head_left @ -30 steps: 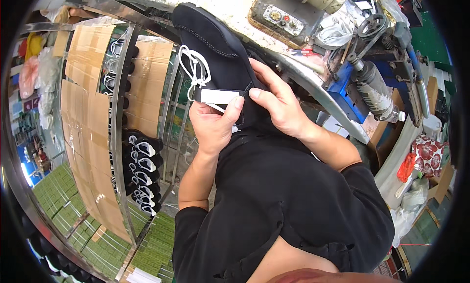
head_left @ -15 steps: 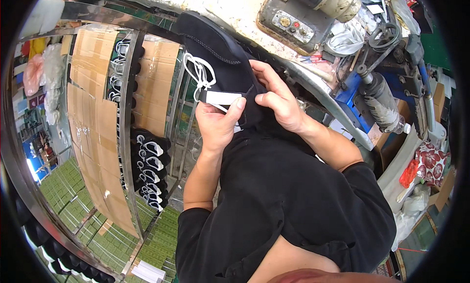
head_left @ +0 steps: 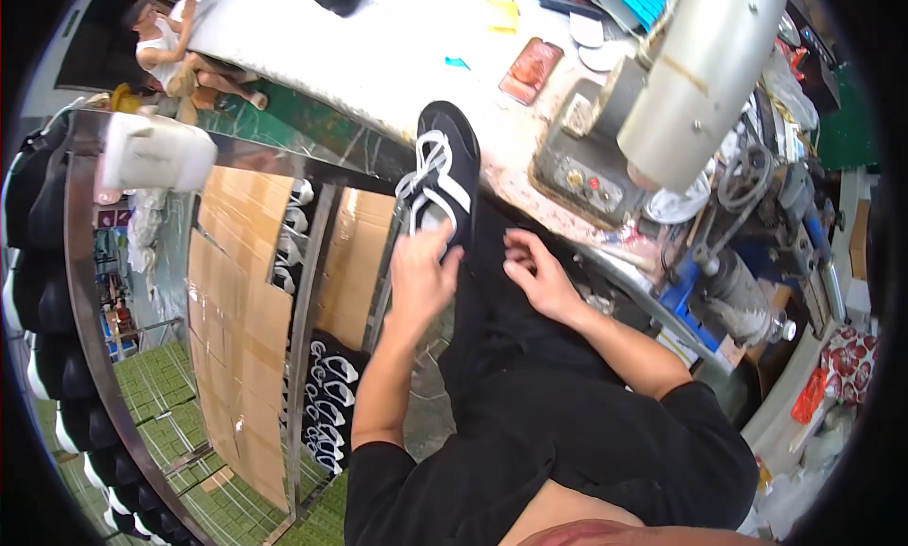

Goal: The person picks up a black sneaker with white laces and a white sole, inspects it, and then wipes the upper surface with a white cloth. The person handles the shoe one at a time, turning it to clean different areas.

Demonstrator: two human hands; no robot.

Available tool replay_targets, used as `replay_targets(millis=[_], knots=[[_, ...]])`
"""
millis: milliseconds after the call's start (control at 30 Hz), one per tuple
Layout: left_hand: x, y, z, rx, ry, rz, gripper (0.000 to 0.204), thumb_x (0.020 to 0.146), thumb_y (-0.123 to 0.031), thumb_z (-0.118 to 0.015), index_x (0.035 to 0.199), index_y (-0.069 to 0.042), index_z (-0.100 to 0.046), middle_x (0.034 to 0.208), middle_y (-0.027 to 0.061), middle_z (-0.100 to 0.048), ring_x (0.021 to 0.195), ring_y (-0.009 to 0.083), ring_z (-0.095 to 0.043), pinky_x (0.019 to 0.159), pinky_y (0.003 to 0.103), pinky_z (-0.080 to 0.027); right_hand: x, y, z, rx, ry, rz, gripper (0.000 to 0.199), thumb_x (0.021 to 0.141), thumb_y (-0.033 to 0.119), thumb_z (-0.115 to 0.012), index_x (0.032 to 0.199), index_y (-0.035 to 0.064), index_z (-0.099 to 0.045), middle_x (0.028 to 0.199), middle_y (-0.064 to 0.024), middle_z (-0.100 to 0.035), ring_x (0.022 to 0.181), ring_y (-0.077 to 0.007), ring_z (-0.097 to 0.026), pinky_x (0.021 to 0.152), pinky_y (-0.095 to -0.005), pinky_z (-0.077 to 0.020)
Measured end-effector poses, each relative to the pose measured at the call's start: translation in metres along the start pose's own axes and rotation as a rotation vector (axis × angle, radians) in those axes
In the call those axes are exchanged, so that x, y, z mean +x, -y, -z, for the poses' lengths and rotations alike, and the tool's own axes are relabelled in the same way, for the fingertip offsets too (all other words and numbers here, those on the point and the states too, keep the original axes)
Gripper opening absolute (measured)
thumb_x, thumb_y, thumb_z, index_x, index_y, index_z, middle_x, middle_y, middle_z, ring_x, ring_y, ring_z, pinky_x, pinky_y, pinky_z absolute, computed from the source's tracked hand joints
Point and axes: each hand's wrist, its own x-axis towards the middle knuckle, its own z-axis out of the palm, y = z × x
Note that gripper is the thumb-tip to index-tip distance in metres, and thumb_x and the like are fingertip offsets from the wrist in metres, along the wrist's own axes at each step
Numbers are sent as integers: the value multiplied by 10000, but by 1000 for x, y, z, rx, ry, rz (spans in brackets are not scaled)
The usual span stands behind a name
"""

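Left hand (head_left: 423,279) — black shoe (head_left: 445,168) — workbench (head_left: 378,54)

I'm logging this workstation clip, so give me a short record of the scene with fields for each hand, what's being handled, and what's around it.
left hand: grips the heel end of the black shoe, fingers closed on it
right hand: off the shoe, resting on the black trouser leg
shoe: black with white stripes and white laces, its toe toward the workbench
bench: grey machine with a cylindrical motor
left side: metal rack with cardboard sheets and black shoes
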Motion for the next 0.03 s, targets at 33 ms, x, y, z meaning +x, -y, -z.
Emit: replay_targets(millis=[33], knots=[[25,25,-1,69,-42,-102,536,778,-111,-786,1279,-28,-612,1012,162,-696,960,321,-644,827,457,-435,3,-21,10,-90,102,-23,591,985,178,-637,1517,87,-396,1443,-160,-507,1261,-216,-528,1044,-342,-442]])
